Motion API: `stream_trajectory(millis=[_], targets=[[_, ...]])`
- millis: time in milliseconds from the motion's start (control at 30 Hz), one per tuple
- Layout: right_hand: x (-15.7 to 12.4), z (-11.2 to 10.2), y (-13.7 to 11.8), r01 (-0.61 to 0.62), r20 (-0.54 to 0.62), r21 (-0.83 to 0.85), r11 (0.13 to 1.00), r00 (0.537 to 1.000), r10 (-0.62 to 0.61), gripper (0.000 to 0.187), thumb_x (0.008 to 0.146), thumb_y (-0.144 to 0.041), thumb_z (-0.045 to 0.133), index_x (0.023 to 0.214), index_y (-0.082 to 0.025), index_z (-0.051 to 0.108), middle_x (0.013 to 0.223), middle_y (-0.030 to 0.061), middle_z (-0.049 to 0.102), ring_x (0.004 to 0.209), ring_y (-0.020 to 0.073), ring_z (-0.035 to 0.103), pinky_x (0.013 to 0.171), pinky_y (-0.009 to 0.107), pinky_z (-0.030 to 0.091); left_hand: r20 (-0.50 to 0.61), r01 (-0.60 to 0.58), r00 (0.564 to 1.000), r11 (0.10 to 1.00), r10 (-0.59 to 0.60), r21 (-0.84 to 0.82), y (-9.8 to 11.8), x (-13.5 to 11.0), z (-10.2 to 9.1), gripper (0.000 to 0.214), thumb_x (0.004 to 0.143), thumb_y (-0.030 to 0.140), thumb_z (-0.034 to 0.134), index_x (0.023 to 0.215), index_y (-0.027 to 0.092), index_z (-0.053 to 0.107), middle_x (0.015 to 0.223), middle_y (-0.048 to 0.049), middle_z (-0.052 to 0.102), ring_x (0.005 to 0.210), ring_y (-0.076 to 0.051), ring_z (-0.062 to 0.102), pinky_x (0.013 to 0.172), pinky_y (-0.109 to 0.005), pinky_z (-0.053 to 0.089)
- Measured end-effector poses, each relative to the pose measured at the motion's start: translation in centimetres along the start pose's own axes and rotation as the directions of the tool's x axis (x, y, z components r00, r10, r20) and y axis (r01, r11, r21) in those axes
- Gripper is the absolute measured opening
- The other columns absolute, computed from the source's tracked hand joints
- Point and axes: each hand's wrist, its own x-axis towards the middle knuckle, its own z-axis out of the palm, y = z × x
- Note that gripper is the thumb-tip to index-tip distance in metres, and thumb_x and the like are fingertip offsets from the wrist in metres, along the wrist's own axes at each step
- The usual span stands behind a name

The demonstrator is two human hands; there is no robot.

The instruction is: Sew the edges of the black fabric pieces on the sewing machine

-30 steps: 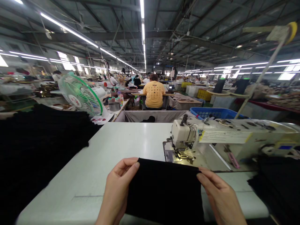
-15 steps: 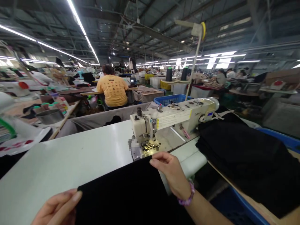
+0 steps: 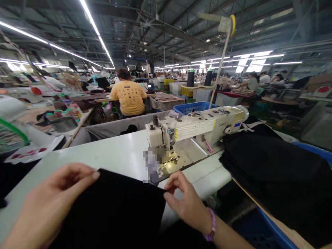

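Note:
A piece of black fabric is stretched between my two hands at the front of the sewing table. My left hand pinches its upper left corner between thumb and fingers. At its upper right corner, my right hand, with a purple band on the wrist, pinches the edge. Just beyond the fabric stands a white sewing machine; its needle area is partly blurred out. The fabric's top edge slopes down to the right, close in front of the machine's needle plate.
A heap of black fabric lies to the right of the machine. White thread clippers or a stick and a pink-handled tool rest on the machine bed. Behind are a blue basket and a seated person in a yellow shirt.
My left hand has risen and moved right with its corner of the fabric. My right hand has dropped slightly, so the top edge now tilts the other way.

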Motion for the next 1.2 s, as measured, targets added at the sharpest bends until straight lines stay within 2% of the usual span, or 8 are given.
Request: stream_trajectory(millis=[67,133,267,367,667,1000,1133,1200], targets=[[-2.0,0.2,0.6,0.076,0.141,-0.134,0.988,0.988,-0.057,0.016,0.076,-0.011,0.06,0.086,-0.022,0.054,0.08,-0.0021,0.059,0.076,0.0134,0.058,0.074,0.026,0.046,0.22,-0.028,0.976,0.992,0.001,0.119,3.0,2.5,2.6,0.019,0.071,0.042,0.067,0.075,0.025,0.061,0.065,0.004,0.066,0.064,-0.02,0.06,0.06,-0.03,0.046],[-3.7,0.2,1.7,0.124,0.234,-0.203,0.971,0.969,-0.075,0.012,0.078,-0.01,0.058,0.083,-0.021,0.056,0.079,-0.0015,0.061,0.075,0.0134,0.059,0.072,0.024,0.046,0.359,-0.062,0.933,0.994,0.024,0.093,4.3,4.3,6.5,0.012,0.062,0.032,0.066,0.066,0.022,0.06,0.06,0.0034,0.062,0.062,-0.018,0.057,0.063,-0.029,0.045],[-5.3,-0.7,4.8,0.246,0.247,-0.315,0.917,0.954,-0.17,0.021,0.078,-0.006,0.056,0.092,-0.021,0.062,0.085,0.002,0.067,0.079,0.0147,0.064,0.072,0.023,0.049,0.462,-0.049,0.887,0.995,0.004,0.084,2.4,5.1,14.7,0.007,0.062,0.017,0.063,0.063,0.02,0.056,0.057,0.0052,0.057,0.058,-0.015,0.055,0.06,-0.027,0.043],[-5.5,-1.8,6.1,0.377,0.244,-0.403,0.834,0.922,-0.3,0.034,0.075,0.0,0.051,0.1,-0.021,0.06,0.088,0.0032,0.07,0.081,0.0152,0.066,0.074,0.023,0.051,0.452,-0.044,0.892,0.993,-0.01,0.109,0.8,4.4,17.8,0.018,0.07,0.01,0.067,0.065,0.018,0.052,0.06,0.0067,0.054,0.059,-0.013,0.053,0.062,-0.026,0.043],[-4.2,-3.1,6.1,0.508,0.223,-0.586,0.632,0.85,-0.477,0.026,0.075,0.001,0.048,0.09,-0.02,0.057,0.082,0.0044,0.064,0.075,0.0182,0.059,0.065,0.029,0.047,0.414,-0.03,0.908,0.975,-0.066,0.222,0.7,5.3,19.5,0.018,0.081,0.016,0.069,0.07,0.016,0.055,0.066,0.0054,0.056,0.062,-0.012,0.055,0.064,-0.028,0.045],[-3.5,-3.2,6.5,0.587,0.258,-0.57,0.575,0.792,-0.553,0.029,0.07,0.001,0.048,0.089,-0.018,0.058,0.084,0.0043,0.067,0.08,0.0184,0.06,0.073,0.032,0.048,0.329,-0.066,0.944,0.96,-0.028,0.271,-0.4,5.5,20.3,0.008,0.082,0.013,0.06,0.082,0.018,0.054,0.072,0.0016,0.062,0.064,-0.015,0.061,0.062,-0.027,0.047],[-3.4,-3.3,6.0,0.582,0.266,-0.57,0.58,0.798,-0.54,0.029,0.071,0.002,0.049,0.089,-0.018,0.058,0.084,0.0042,0.066,0.081,0.0186,0.059,0.075,0.033,0.048,0.218,-0.144,0.974,0.922,0.066,0.36,1.8,2.5,19.0,0.016,0.082,0.018,0.062,0.096,0.015,0.055,0.097,-0.0118,0.064,0.096,-0.029,0.061,0.085,-0.044,0.048],[-3.4,-3.2,5.9,0.584,0.269,-0.57,0.578,0.798,-0.54,0.029,0.07,0.002,0.048,0.088,-0.019,0.057,0.083,0.0038,0.065,0.08,0.0182,0.058,0.074,0.033,0.048,0.267,-0.245,0.952,0.899,0.151,0.363,2.9,-0.9,17.9,0.01,0.084,0.019,0.062,0.092,0.017,0.058,0.099,-0.0117,0.063,0.099,-0.031,0.058,0.088,-0.048,0.047]])
